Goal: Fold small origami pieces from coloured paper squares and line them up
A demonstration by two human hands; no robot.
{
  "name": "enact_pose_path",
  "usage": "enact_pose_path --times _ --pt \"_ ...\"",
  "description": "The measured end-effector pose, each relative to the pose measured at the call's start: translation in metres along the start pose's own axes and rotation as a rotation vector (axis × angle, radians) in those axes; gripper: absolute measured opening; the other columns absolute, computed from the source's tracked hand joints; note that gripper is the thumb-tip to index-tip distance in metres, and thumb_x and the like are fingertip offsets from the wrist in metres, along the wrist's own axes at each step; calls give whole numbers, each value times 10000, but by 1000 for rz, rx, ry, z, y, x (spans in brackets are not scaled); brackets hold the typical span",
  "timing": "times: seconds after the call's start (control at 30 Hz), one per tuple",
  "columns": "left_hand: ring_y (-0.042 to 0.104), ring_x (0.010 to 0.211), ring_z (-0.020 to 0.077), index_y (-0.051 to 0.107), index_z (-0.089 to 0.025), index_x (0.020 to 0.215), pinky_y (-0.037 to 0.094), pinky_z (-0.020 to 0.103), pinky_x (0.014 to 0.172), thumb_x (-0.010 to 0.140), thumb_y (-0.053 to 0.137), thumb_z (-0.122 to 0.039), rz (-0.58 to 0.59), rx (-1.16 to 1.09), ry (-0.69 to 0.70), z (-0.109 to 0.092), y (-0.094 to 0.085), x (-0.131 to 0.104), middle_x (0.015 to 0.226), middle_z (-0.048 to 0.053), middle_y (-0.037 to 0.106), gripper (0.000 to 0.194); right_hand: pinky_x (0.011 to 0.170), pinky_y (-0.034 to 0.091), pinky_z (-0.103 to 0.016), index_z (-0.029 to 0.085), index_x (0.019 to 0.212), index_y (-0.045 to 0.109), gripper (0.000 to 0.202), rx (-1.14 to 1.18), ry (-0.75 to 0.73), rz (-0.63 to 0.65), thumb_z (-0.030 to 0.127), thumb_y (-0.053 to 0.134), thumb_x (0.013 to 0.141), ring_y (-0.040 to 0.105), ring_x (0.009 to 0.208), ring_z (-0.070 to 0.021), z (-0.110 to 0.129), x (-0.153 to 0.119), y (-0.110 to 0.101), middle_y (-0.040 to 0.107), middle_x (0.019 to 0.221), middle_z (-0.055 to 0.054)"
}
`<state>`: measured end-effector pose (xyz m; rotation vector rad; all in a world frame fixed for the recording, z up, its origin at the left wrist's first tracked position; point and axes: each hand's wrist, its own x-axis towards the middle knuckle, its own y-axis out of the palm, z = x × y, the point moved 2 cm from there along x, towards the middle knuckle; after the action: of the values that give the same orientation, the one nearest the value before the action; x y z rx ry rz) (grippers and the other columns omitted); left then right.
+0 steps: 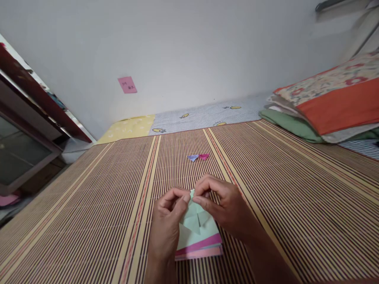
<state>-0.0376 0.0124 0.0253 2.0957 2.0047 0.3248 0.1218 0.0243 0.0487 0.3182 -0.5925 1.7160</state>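
A light green sheet of folding paper with creases lies in front of me, on top of a stack of coloured paper with magenta and pink edges. At its far corner my left hand is closed, thumb and fingertips pinching the paper. Close beside it, my right hand pinches the same end between thumb and forefinger. The fingers partly hide that corner. Beyond the hands lie two small folded pieces, one blue-violet and one magenta, side by side.
The striped bamboo mat spreads under everything. Folded bedding is piled at the right. A checked cloth and a yellow cloth run along the wall, which bears a pink note. A dark-framed cabinet stands at the left.
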Motion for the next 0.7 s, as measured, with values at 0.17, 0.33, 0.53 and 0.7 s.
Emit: enact_pose_path --times 0.17,0.33,0.53,0.7 --pt "557 645 119 730 -177 806 448 210 591 838 787 -313 10 24 2 2 -1 -1 734 -2 654 151 706 475 -291 202 803 611 129 -17 42 -15 136 665 900 618 769 -158 2 -1 -1 629 809 7" --pt "552 627 108 721 -169 802 440 198 579 811 813 -315 46 62 9 1 -1 -1 708 -2 644 172 693 478 -285 204 791 612 133 -25 39 -31 117 657 881 623 758 -156 2 -1 -2 632 796 11" --pt "612 666 135 721 -155 837 481 223 603 770 847 -339 71 112 -30 -2 4 -1 755 32 682 233 699 473 -293 201 800 619 126 -70 51 -22 113 658 881 621 764 -161 0 -1 -3 635 804 7" --pt "575 635 120 737 -154 819 462 209 586 780 836 -363 72 178 -10 -4 5 0 708 20 662 235 735 469 -304 197 789 601 149 -59 22 -24 91 658 877 611 802 -164 -1 -1 -4 619 830 5"
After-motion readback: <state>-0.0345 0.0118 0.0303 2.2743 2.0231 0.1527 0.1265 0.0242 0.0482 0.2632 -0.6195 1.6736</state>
